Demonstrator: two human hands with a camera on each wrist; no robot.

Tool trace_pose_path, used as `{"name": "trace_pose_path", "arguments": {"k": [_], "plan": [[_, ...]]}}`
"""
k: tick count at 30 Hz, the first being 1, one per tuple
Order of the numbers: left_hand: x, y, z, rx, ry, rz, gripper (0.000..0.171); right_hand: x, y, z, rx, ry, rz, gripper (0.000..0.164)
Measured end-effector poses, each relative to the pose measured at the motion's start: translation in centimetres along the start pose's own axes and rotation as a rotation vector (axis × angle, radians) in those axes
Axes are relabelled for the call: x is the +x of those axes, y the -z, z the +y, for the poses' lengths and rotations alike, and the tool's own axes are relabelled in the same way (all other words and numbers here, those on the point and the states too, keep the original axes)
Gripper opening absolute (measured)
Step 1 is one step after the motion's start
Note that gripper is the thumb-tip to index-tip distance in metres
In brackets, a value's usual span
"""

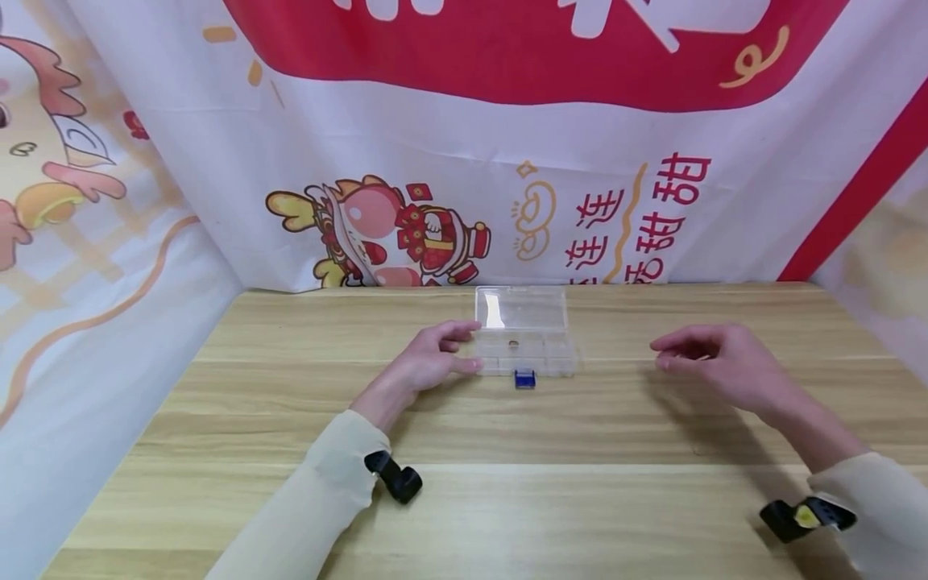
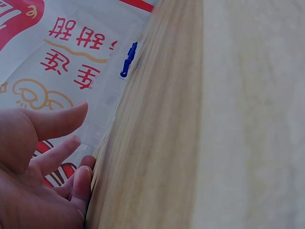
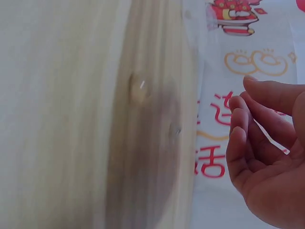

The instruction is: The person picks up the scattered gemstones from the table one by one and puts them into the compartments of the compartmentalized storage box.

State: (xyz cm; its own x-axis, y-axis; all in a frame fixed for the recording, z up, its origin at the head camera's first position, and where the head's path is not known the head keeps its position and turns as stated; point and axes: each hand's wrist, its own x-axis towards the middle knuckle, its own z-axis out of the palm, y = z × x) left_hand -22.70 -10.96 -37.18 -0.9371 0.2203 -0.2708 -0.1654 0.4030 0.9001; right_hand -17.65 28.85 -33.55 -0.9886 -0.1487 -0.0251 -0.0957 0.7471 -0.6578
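Note:
A clear plastic compartment box (image 1: 557,366) stands near the back of the table, its transparent lid (image 1: 532,308) raised toward the wall. A blue clasp (image 1: 525,379) sits at its front edge, also visible in the left wrist view as a blue piece (image 2: 128,59). One compartment contains a small brownish item (image 1: 513,344). My left hand (image 1: 432,354) is at the box's left side, thumb and forefinger extended and spread, fingertips right at its edge. Off to the right, my right hand (image 1: 714,362) hovers over the table with loosely bent fingers and nothing visible between them.
Two small clear rounded pieces, a larger one (image 3: 139,89) and a smaller one (image 3: 175,130), lie on the wood-grain table (image 1: 580,507) below the right hand. A printed cloth (image 1: 435,121) hangs along the back and sides. Each sleeve carries a black wrist camera (image 1: 395,477).

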Motion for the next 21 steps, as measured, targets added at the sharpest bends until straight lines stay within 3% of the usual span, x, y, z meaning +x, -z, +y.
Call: {"name": "trace_pose_path", "arguments": {"k": [8, 14, 21], "plan": [[0.0, 0.0, 0.1, -0.005, 0.003, 0.000, 0.064, -0.9, 0.9, 3.0, 0.002, -0.032, -0.132, 0.037], [-0.1, -0.1, 0.1, 0.003, 0.008, 0.011, 0.065, -1.1, 0.9, 4.3, 0.044, -0.097, -0.247, 0.045], [0.0, -0.1, 0.0, 0.003, 0.002, 0.010, 0.065, -0.8, 0.6, 4.9, 0.065, -0.154, -0.265, 0.048]]}}
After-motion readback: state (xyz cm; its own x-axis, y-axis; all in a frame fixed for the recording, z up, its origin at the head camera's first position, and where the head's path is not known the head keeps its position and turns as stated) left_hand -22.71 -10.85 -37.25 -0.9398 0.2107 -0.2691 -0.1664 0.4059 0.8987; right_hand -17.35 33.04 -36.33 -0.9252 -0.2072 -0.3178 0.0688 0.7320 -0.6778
